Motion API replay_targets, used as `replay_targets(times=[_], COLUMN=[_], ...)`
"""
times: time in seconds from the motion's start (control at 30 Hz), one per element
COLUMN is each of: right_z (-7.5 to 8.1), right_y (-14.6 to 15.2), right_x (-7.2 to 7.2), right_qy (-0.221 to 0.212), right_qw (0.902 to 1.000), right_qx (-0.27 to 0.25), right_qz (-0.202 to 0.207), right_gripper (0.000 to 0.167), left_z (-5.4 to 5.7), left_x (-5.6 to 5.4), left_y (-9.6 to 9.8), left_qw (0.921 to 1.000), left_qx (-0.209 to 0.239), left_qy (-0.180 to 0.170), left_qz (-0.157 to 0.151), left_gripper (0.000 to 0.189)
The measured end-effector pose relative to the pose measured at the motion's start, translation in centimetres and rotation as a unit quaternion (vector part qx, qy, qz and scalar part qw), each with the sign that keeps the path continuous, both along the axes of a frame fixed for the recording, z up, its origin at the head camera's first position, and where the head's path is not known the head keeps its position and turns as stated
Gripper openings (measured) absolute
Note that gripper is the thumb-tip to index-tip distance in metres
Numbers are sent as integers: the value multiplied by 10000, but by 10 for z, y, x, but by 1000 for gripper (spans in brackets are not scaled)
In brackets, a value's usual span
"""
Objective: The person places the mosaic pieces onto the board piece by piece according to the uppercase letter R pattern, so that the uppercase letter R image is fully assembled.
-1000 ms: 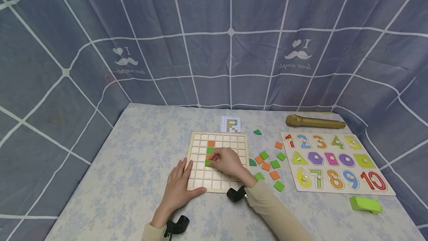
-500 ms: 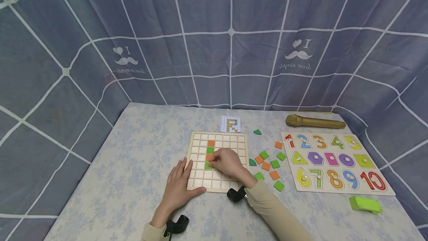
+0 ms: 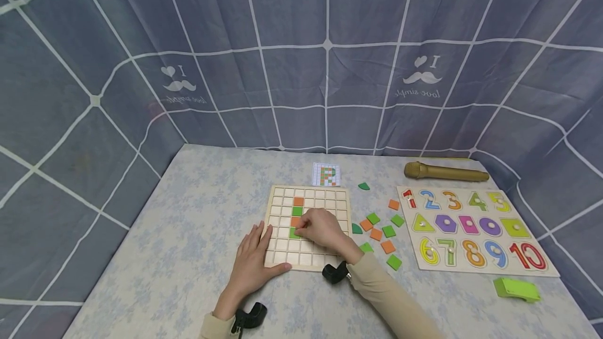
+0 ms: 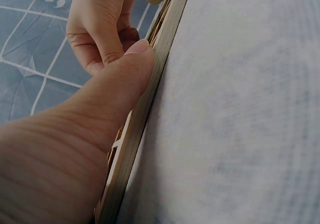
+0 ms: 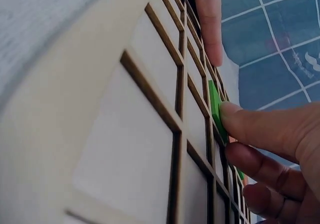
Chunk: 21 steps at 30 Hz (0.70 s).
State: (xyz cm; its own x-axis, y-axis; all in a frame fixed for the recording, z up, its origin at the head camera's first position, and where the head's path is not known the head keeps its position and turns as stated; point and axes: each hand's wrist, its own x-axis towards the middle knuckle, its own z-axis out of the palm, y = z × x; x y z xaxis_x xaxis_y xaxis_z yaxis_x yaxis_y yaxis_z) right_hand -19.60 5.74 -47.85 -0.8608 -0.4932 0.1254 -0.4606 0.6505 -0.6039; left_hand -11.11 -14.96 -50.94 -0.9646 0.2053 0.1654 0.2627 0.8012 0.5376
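My right hand (image 3: 321, 228) is over the middle of a wooden grid board (image 3: 306, 260), its thumb and fingers pinching a green square tile (image 3: 293, 233). Seen from the right wrist, the thumb is against this green tile (image 5: 216, 106), which sits slightly raised at a cell's edge. Farther up the same column lie an orange tile (image 3: 299, 201), another green tile (image 3: 298, 211) and an orange one partly behind the fingers. My left hand (image 3: 254, 258) rests with fingers spread along the board's left side. Its thumb (image 4: 135, 58) touches the near rim.
A small pattern card (image 3: 326, 174) lies behind the board. To the right are several loose orange and green squares (image 3: 388, 231) and dark green quarter-rounds (image 3: 364, 186). Beyond them lie a number puzzle board (image 3: 476, 232), a gold microphone (image 3: 445, 172) and a lime-green block (image 3: 517, 289).
The green tile in my right hand has shifted slightly toward me, into line below the nearer orange tile, which now shows more. My left hand has stayed still.
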Motion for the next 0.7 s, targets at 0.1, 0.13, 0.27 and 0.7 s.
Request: replay_targets(times=[0.1, 0.13, 0.27, 0.7], right_z=[-1, -2, -1, 16], right_y=[3, 4, 13, 78], right_x=[-2, -3, -5, -22], right_qy=[-24, -33, -204, 161], right_qw=[9998, 9997, 9988, 9955], right_qx=[-42, -38, -211, -826], right_qz=[195, 256, 391, -432], right_gripper=[6, 5, 4, 15], left_z=[1, 1, 1, -1], left_x=[0, 0, 0, 0], left_y=[0, 0, 0, 1], left_qw=[10000, 10000, 10000, 10000], left_qx=[9, 17, 45, 72], left_qy=[-7, -7, -21, 15], left_qz=[-4, -5, -1, 2], left_gripper=[99, 99, 99, 101])
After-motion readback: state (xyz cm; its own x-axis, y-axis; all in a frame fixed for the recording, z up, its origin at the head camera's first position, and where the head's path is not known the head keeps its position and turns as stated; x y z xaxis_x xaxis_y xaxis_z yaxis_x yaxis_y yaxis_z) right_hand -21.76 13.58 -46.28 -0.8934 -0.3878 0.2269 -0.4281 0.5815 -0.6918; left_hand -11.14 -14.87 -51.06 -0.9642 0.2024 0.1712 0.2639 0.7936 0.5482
